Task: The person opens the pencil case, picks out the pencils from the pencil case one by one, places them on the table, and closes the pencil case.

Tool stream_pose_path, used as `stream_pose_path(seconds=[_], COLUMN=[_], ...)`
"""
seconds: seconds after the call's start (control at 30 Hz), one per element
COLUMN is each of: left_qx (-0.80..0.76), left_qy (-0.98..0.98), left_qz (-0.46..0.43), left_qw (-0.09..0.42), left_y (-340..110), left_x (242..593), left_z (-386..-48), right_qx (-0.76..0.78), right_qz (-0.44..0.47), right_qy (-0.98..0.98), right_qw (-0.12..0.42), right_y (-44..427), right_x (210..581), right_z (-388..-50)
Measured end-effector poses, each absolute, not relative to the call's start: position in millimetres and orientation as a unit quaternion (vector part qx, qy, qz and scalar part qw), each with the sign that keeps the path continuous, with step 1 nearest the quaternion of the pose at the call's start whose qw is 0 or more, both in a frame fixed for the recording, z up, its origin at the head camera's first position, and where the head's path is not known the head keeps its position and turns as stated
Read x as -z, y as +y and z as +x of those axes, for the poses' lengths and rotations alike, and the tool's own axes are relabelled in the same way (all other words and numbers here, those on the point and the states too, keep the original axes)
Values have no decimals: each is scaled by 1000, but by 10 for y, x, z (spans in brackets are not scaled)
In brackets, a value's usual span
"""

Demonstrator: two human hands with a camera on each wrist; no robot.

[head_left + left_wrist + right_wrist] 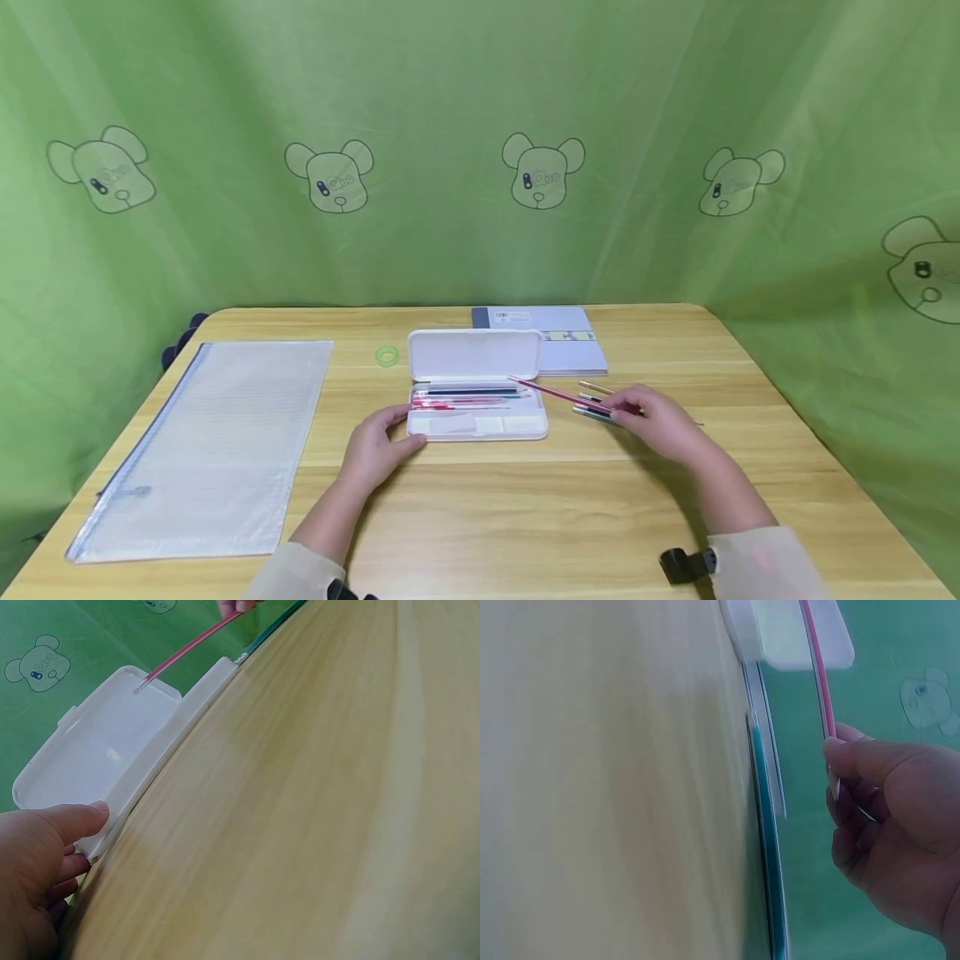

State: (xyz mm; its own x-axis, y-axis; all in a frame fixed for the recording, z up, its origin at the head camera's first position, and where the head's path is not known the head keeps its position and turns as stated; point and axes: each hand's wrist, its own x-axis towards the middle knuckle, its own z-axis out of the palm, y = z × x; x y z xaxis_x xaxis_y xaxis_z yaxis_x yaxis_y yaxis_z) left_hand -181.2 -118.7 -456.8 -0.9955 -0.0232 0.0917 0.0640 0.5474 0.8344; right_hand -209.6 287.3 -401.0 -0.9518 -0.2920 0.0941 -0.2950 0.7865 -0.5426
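A white pencil case point(480, 428) lies with its lid raised at the middle of the table. Inside are several red and dark pencils point(465, 401) and a white block point(452, 423). My left hand point(377, 450) grips the left end of the case, thumb at the front corner, as the left wrist view shows too. Between thumb and fingers my right hand point(660, 423) pinches a red pencil point(562, 394). That pencil slants left, its far end above the case's right side. Below the right hand, several loose pencils point(592, 414) lie on the table, partly hidden by it.
Behind the case lies a pale lilac notebook point(573, 358), partly covered by the lid. A green tape ring point(387, 357) is left of the lid. A translucent zip pouch point(210, 450) spreads over the table's left side. A green curtain point(450, 250) hangs behind the table.
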Motion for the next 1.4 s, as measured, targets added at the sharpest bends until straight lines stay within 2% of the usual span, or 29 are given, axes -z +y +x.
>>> stream_pose_path(seconds=[0.73, 1.4], left_qx=[470, 469], left_qy=[-882, -882], left_qz=[-10, -15], left_qw=[43, 46], left_y=[-1203, -1189], left_x=[4598, 4589], left_z=[-1818, -1827], right_qx=[-254, -228], right_qz=[102, 74], right_qy=[-962, -971], right_qw=[5, -20], right_y=[3550, 3666], right_x=[4133, 4189], right_z=[-1733, -1734])
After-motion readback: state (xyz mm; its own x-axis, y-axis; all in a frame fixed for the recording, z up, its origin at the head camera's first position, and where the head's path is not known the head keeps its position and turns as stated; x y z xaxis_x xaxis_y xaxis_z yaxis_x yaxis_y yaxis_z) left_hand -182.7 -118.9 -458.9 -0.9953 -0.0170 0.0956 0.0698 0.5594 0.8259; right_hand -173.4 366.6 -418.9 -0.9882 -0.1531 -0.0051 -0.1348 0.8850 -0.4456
